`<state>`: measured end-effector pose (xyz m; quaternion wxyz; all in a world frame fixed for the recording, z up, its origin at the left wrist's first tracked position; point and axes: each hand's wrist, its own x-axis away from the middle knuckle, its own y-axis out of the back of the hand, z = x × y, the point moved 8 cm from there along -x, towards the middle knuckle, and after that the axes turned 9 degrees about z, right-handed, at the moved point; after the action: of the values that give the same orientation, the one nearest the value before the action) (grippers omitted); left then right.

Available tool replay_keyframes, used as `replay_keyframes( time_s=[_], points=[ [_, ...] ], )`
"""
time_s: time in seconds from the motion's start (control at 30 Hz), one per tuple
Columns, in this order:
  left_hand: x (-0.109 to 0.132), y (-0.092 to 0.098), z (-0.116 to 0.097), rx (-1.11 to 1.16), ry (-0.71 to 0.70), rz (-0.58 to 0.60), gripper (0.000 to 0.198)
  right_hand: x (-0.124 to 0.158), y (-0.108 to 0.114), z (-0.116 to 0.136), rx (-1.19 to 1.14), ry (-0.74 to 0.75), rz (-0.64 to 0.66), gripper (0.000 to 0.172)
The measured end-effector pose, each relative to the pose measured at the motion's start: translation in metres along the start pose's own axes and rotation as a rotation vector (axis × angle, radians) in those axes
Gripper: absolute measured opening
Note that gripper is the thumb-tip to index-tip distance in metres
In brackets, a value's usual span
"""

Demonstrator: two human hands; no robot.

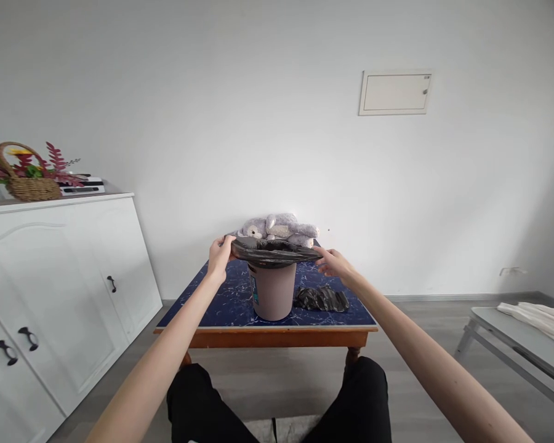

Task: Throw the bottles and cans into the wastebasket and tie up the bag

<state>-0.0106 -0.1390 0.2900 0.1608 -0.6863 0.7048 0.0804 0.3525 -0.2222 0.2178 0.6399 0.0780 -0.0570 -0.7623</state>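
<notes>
A pinkish-grey trash can [277, 294] stands upright on the blue marbled table, a label on its left side. Over its mouth lies a black garbage bag [270, 256], folded outward and spread wider than the rim. My left hand [221, 253] pinches the bag's left edge. On the opposite side, my right hand [333, 261] grips the right edge, pulling it out past the can. The can's rim is hidden under the plastic. A second crumpled black bag [322, 299] lies on the table to the right of the can.
Behind the can, a grey plush toy [281, 227] lies against the wall. The blue-topped table [226, 304] has a wooden edge near my knees. A white cabinet [69, 289] with a flower basket [33, 186] stands left. At right is a low grey table [512, 335] with white cloth.
</notes>
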Motion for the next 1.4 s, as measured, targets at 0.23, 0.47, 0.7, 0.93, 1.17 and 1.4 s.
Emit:
replay_keyframes(
  time_s=[0.23,0.47,0.7,0.93,1.17,1.4],
  points=[
    [-0.023,-0.01,0.016,-0.129,0.113,0.137,0.033,-0.022,-0.005,0.006,0.038,-0.102,0.099,0.039],
    [-0.046,-0.016,0.028,-0.076,0.099,0.111,0.028,-0.044,-0.003,0.015,0.078,-0.021,0.021,0.023],
    [-0.046,-0.012,0.02,0.114,0.019,0.018,0.023,-0.044,0.021,0.025,-0.107,0.221,-0.186,0.023],
    [-0.035,0.02,0.021,0.263,-0.059,-0.172,0.014,-0.032,0.042,0.001,-0.388,0.336,-0.252,0.023],
    [-0.015,0.04,0.037,0.411,-0.06,-0.145,0.008,-0.01,0.035,-0.026,-0.731,0.374,-0.062,0.02],
    [-0.008,0.044,0.053,0.467,0.022,-0.054,0.026,-0.004,0.018,-0.057,-0.926,0.336,-0.045,0.028]
  ],
)
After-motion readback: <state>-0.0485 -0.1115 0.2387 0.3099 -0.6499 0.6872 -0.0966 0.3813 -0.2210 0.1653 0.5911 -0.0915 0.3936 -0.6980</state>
